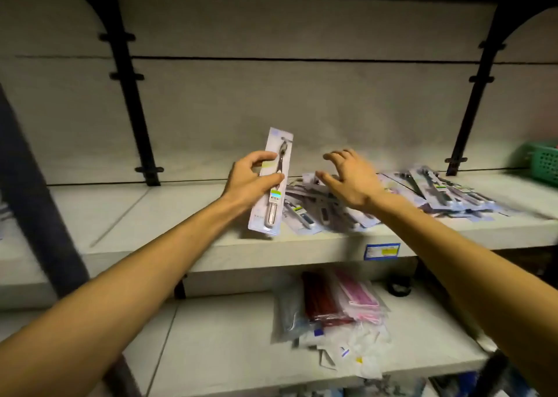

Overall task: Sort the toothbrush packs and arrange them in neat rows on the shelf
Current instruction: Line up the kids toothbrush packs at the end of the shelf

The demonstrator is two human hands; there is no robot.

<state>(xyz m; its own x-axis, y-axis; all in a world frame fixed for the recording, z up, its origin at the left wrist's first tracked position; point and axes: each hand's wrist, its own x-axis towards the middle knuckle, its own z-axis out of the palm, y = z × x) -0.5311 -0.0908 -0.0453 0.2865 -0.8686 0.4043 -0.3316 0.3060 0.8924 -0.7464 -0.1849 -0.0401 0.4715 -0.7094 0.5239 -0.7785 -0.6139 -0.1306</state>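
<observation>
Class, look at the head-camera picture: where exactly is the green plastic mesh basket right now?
The green plastic mesh basket sits at the far right edge of the head view, on the pale upper shelf, right of the black shelf bracket and the scattered toothbrush packs.

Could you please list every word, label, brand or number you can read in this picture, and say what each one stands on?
None can be read.
Toothbrush pack held in the left hand: printed card and small green label, too blurred.
Pile of toothbrush packs under the right hand: print too small and blurred.
Blue and yellow shelf tag on the shelf edge: blurred.
Bagged goods on the lower shelf: no legible text.
</observation>
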